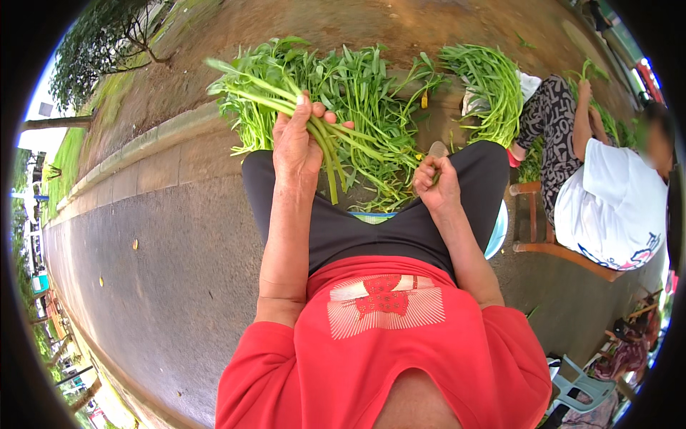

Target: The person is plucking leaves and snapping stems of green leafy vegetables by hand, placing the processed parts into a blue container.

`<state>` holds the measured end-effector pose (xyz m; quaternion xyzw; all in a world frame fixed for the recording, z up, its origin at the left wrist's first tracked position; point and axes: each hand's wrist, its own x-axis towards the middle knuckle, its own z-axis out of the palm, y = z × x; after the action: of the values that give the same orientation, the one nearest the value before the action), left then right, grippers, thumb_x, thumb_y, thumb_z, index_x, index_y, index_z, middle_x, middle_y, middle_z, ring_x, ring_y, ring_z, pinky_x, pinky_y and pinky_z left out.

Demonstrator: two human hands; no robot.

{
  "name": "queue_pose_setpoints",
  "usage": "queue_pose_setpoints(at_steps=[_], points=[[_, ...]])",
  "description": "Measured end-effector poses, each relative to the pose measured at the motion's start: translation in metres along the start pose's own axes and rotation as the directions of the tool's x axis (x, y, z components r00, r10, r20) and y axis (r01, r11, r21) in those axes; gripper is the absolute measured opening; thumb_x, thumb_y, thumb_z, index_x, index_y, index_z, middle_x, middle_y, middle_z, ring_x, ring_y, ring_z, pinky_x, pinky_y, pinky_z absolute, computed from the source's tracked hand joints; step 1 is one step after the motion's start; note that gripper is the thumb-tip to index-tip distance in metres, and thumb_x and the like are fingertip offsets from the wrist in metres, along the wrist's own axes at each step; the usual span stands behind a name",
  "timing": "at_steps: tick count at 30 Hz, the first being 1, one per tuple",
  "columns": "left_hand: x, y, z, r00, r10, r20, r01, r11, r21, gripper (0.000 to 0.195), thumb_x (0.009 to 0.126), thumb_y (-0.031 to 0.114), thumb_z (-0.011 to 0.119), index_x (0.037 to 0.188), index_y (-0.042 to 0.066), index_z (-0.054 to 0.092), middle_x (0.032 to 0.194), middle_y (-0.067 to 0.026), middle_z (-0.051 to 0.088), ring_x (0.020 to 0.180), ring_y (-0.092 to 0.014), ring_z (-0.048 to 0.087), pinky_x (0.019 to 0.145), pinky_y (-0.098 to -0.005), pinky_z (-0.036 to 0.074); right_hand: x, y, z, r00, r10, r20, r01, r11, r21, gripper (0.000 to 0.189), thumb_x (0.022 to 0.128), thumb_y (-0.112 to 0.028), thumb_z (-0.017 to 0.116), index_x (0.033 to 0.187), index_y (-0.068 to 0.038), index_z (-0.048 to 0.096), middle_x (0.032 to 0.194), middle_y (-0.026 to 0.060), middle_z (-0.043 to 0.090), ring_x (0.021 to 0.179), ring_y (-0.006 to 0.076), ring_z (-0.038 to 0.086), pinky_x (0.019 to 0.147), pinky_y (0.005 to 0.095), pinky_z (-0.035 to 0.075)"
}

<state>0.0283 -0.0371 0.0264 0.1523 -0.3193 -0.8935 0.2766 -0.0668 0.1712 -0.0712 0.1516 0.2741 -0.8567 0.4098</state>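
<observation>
My left hand (pixel 297 140) is closed around a bunch of leafy green stems (pixel 273 99), water spinach by its look. The leaves point up and left, and the stem ends hang below the fingers. My right hand (pixel 437 179) is a fist above my right thigh, with a bit of green stem showing between the fingers. Just above that fist is a small rounded grey-brown thing (pixel 438 149); I cannot tell what it is or whether the hand holds it. A wide heap of the same greens (pixel 353 91) lies on the ground before my knees, under and between both hands.
Another pile of greens (pixel 490 91) lies to the right. Beside it a person in a white shirt (pixel 611 204) sits on a wooden chair (pixel 563 252), holding greens. A light blue basin (pixel 498 230) is by my right thigh. A concrete kerb (pixel 155 131) runs along the left.
</observation>
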Motion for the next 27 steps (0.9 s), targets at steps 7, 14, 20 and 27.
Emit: queue_pose_setpoints(at_steps=[7,14,20,27], points=[[-0.006,-0.017,0.005,0.999,-0.031,-0.039,0.034,0.997,0.069,0.016,0.089,0.016,0.044,0.102,0.006,0.044,0.075,-0.0046,0.049,0.067,-0.018,0.053,0.068,-0.0485,0.052,-0.011,0.022,0.027,0.968,-0.021,0.248,0.108,0.933,-0.344,0.019,0.081,-0.008,0.043,0.088,0.002,0.057,0.069,0.0062,0.052,0.048,0.0097,0.040,0.043,0.0211,0.032],[-0.007,-0.027,0.010,0.999,-0.028,-0.032,0.030,0.998,0.056,0.014,0.088,0.017,0.047,0.096,0.007,0.041,0.071,-0.0050,0.050,0.062,-0.018,0.055,0.060,-0.0424,0.054,-0.029,0.017,0.049,0.923,0.016,0.386,0.260,0.711,-0.653,0.021,0.085,-0.015,0.051,0.083,0.003,0.062,0.057,0.0001,0.049,0.044,0.0040,0.036,0.040,0.0175,0.027],[-0.013,-0.031,0.021,0.997,0.066,0.049,-0.072,0.988,0.134,0.021,0.089,0.014,0.044,0.107,0.003,0.039,0.071,-0.0057,0.050,0.060,-0.018,0.056,0.060,-0.0368,0.053,-0.036,0.011,0.056,0.869,0.098,0.485,0.354,0.562,-0.747,0.020,0.084,-0.012,0.051,0.082,0.004,0.062,0.052,-0.0011,0.046,0.045,0.0032,0.036,0.041,0.0181,0.028],[-0.016,-0.037,0.023,0.980,0.060,0.188,-0.071,0.996,0.049,0.024,0.089,0.017,0.045,0.109,0.004,0.039,0.073,-0.0054,0.049,0.064,-0.017,0.055,0.067,-0.0394,0.052,-0.031,0.013,0.048,0.905,0.077,0.418,0.296,0.591,-0.750,0.017,0.078,-0.007,0.048,0.073,0.004,0.061,0.049,-0.0035,0.044,0.043,0.0024,0.035,0.040,0.0183,0.027]])
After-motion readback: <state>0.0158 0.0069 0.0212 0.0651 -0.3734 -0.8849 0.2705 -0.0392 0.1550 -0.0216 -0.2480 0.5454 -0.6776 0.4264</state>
